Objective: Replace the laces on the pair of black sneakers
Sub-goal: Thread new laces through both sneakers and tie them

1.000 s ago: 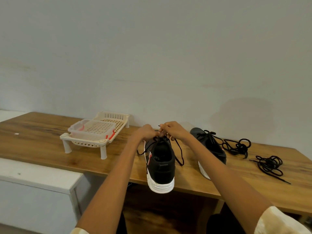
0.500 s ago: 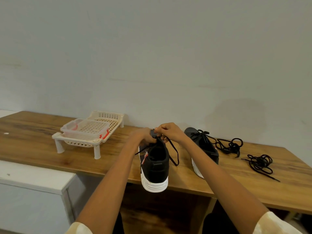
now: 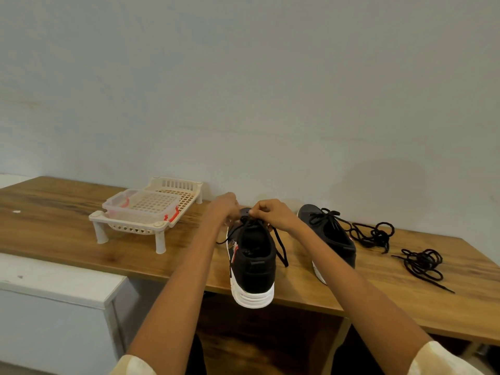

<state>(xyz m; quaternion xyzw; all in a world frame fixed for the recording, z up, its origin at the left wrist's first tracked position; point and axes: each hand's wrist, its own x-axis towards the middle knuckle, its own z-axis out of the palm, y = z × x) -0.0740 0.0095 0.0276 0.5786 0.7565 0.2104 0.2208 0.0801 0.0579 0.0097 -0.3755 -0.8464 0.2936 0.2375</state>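
A black sneaker with a white sole [image 3: 254, 266] stands on the wooden table [image 3: 67, 234], heel toward me and overhanging the front edge. My left hand [image 3: 223, 208] and my right hand [image 3: 273, 215] are both over its tongue, each pinching the black lace [image 3: 280, 247]. Loose lace ends hang down both sides of the shoe. The second black sneaker [image 3: 328, 236] stands to the right, partly hidden behind my right forearm, with a lace in it. Two loose black laces lie farther right, one [image 3: 374, 235] beside that shoe and one [image 3: 423, 263] coiled nearer the edge.
A cream plastic rack on legs [image 3: 151, 220] holds a clear container with red clips [image 3: 140, 207] at the back left of the table. A white cabinet top [image 3: 54, 280] sits lower at the left. The wall runs close behind the table.
Both hands stay at the top of the near sneaker, working the lace; my left hand has shifted slightly up and away from the right. The shoes stay where they were.
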